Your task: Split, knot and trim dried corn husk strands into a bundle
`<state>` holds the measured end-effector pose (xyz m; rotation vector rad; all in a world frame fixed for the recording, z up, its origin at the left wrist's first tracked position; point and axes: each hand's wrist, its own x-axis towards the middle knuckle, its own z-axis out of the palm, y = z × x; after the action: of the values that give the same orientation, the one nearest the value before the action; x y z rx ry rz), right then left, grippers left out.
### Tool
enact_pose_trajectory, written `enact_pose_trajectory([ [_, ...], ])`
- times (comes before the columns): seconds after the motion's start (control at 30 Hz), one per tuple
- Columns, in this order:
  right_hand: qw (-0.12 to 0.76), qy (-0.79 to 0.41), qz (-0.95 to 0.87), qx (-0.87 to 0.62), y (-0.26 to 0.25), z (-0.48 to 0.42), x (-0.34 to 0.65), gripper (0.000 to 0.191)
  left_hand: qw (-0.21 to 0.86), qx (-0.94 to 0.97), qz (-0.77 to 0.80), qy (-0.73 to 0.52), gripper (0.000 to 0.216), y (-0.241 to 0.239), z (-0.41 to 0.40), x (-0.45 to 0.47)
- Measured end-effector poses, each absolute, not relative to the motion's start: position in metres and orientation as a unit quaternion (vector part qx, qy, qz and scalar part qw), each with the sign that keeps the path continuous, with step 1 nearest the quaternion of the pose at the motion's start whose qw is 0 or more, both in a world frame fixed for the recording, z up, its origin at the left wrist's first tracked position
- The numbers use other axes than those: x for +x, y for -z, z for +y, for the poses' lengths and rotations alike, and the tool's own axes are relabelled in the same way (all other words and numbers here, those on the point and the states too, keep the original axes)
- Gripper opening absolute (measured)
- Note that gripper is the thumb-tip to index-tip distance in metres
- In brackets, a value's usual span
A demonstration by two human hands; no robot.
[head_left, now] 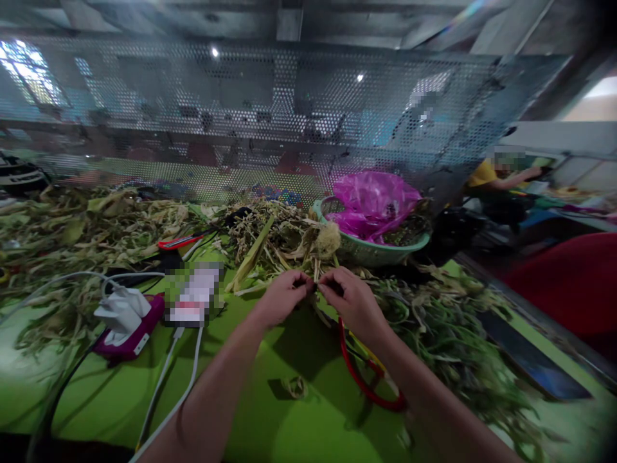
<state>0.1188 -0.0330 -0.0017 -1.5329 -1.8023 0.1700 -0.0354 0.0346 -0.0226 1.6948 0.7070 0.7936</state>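
My left hand (283,296) and my right hand (348,297) meet above a green table (270,411), fingertips pinched together on a thin dried plant stalk (315,273) that rises to a fuzzy tan head (328,239). Both hands are closed on it. Red-handled scissors (366,386) lie on the table under my right wrist. A small curl of dried fibre (295,386) lies below my hands.
Heaps of dried leaves and stalks (96,225) cover the table's back and right side (448,334). A green basket (371,251) holds a pink plastic bag (373,199). A power strip with white charger (128,321) and cables lies left. A perforated metal screen (289,103) stands behind. Another person (501,177) sits far right.
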Motion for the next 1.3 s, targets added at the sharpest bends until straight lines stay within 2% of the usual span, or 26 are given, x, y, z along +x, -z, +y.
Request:
enact_pose_trajectory([
  [0.17,0.396,-0.094,-0.688,-0.601,0.009,-0.030,0.124,0.005,0.577,0.684,0.297,-0.333,0.008,0.022,0.033,-0.035],
  [0.5,0.431,-0.169,-0.657,-0.595,0.014,-0.027,0.125,0.006,0.436,0.758,0.302,-0.381,0.009,0.021,0.033,-0.034],
  [0.83,0.443,-0.219,-0.635,-0.593,0.009,-0.028,0.120,0.006,0.401,0.764,0.294,-0.411,0.014,0.023,0.033,-0.034],
  [1.1,0.468,-0.263,-0.604,-0.589,0.009,-0.027,0.119,0.010,0.442,0.751,0.320,-0.373,0.014,0.022,0.035,-0.034],
  [1.3,0.470,-0.254,-0.610,-0.586,0.014,-0.026,0.122,0.008,0.450,0.744,0.325,-0.371,0.013,0.027,0.036,-0.034],
])
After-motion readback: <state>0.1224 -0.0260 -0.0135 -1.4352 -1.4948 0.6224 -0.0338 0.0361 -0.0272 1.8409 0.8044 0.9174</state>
